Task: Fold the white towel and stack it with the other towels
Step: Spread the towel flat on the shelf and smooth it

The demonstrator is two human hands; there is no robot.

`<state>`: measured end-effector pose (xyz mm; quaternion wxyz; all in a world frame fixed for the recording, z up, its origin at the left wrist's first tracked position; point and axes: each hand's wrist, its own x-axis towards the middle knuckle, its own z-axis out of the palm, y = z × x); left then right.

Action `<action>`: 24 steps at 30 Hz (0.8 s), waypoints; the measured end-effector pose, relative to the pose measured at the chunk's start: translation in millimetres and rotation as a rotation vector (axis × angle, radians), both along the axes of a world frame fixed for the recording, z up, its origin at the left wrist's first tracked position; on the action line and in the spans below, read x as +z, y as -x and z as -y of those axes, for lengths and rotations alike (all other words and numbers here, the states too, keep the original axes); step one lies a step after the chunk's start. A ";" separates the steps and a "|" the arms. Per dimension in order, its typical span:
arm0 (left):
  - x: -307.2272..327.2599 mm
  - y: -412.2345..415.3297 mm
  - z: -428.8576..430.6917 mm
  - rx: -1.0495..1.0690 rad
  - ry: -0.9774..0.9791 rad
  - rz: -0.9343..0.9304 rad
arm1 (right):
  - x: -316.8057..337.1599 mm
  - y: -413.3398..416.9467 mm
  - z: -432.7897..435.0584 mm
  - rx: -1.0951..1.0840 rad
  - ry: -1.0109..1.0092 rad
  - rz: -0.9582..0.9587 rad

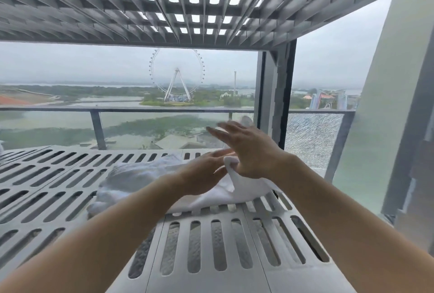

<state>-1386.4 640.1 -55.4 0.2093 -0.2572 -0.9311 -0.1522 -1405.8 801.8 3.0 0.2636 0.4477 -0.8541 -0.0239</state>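
Upper shelf (164, 10): slotted grey metal rack level overhead, sky showing through the slots.
Lower shelf (211, 245): same slotted grey metal, holds the towel; textured white surface seen below through the slots.
Window view: glass balcony railing (131, 110) behind the rack, water and greenery beyond, ferris wheel (176, 74) in the distance.
Cracked pane (314, 137): shattered glass panel right of the grey rack post (277, 95), just past the right hand.
White towel (145, 175): lies bunched and partly folded on the lower shelf, centre to right, near the post; one corner lifted up between the two hands.
Left arm: bare forearm reaches in from lower left, crossing over the towel's near edge.
Right arm: bare forearm comes in from lower right, wrist above the towel's right end.
Left hand (204, 173): palm down over the towel, fingers pointing toward the right hand; blurred, cannot tell if it grips cloth.
Right hand (249, 149): raised above the towel, fingers spread and extended to the left, blurred; thumb side pinches the lifted towel corner.
Other towels: no stack made out.
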 end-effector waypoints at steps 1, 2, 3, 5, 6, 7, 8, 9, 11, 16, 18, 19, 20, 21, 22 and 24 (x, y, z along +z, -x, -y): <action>-4.5 -0.5 7.7 0.040 0.028 0.015 | -3.4 6.1 2.2 -0.059 -0.065 -0.027; -9.7 -1.8 17.9 0.107 0.074 0.048 | -8.3 14.2 1.3 -0.140 -0.115 -0.030; -15.5 -3.5 29.9 0.180 0.128 0.095 | -13.1 22.3 -2.1 -0.227 -0.140 -0.012; -24.7 -7.4 51.8 0.274 0.218 0.172 | -21.0 37.1 -10.7 -0.368 -0.135 0.053; -27.1 -9.6 59.0 0.288 0.241 0.197 | -24.3 42.8 -13.5 -0.402 -0.128 0.068; -28.3 -11.8 63.4 0.289 0.245 0.214 | -26.9 47.0 -13.5 -0.414 -0.119 0.064; -29.2 -13.7 66.4 0.285 0.238 0.223 | -29.2 50.0 -11.5 -0.405 -0.100 0.050; -30.1 -15.2 68.1 0.279 0.233 0.223 | -30.8 51.6 -7.8 -0.371 -0.070 0.033; -31.7 -18.7 68.4 0.266 0.229 0.208 | -35.3 50.2 1.5 -0.224 -0.014 0.012; -29.2 -29.9 73.4 0.232 0.154 0.188 | -50.3 36.2 15.9 0.087 -0.122 0.145; -26.8 -36.9 79.7 0.225 0.156 0.199 | -52.5 36.7 10.6 0.043 -0.151 0.172; -26.0 -40.8 83.6 0.222 0.162 0.203 | -52.0 37.5 6.9 0.026 -0.141 0.156; -25.4 -44.5 87.9 0.220 0.170 0.209 | -50.8 39.2 3.9 0.019 -0.113 0.127; -24.7 -48.0 92.2 0.217 0.182 0.220 | -49.2 41.4 1.8 0.015 -0.070 0.106; -23.7 -50.7 96.1 0.215 0.192 0.235 | -47.2 44.0 1.3 0.000 -0.021 0.103; -20.5 -52.7 99.6 0.209 0.186 0.258 | -42.2 48.8 3.5 -0.092 0.039 0.139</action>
